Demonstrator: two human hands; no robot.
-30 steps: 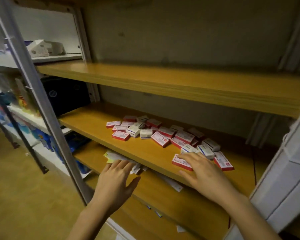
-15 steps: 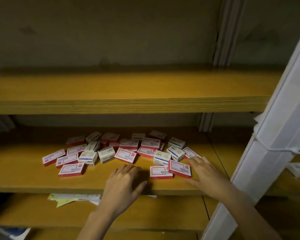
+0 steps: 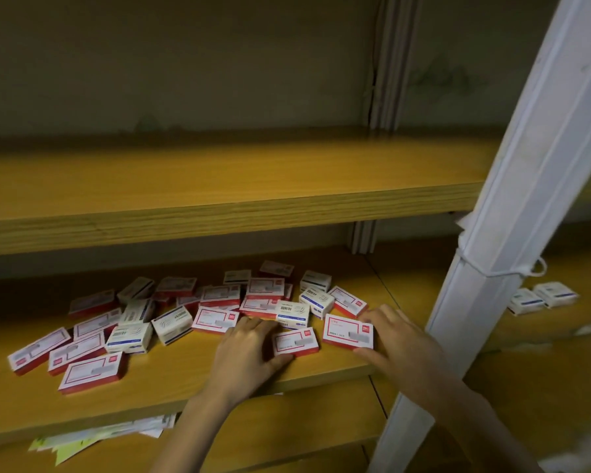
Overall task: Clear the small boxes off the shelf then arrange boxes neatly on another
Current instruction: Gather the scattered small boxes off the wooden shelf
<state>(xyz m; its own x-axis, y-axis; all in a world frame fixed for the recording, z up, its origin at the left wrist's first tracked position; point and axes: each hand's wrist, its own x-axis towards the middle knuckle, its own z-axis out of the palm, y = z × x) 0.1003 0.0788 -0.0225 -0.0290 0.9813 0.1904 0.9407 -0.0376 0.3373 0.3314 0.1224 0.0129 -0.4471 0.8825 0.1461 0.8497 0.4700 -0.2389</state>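
Note:
Several small boxes lie scattered on the middle wooden shelf [image 3: 171, 380], some red-and-white [image 3: 93, 372], some white with blue print [image 3: 130, 337]. My left hand [image 3: 246, 353] rests flat on the shelf with its fingers against a red-and-white box [image 3: 296, 341] near the front edge. My right hand [image 3: 396, 339] lies beside another red-and-white box [image 3: 348, 332], fingers spread around its right end and touching it. Neither box is lifted. The wooden shelf above [image 3: 219, 186] holds nothing.
A white metal upright [image 3: 512, 206] slants down just right of my right hand. Beyond it two white boxes [image 3: 543, 297] sit on the neighbouring shelf. Loose papers [image 3: 99, 435] stick out from the shelf below.
The view has swung right and closer to the shelf. Both hands have moved forward onto the shelf, the left reaching the front box and the right closing in on the box beside it.

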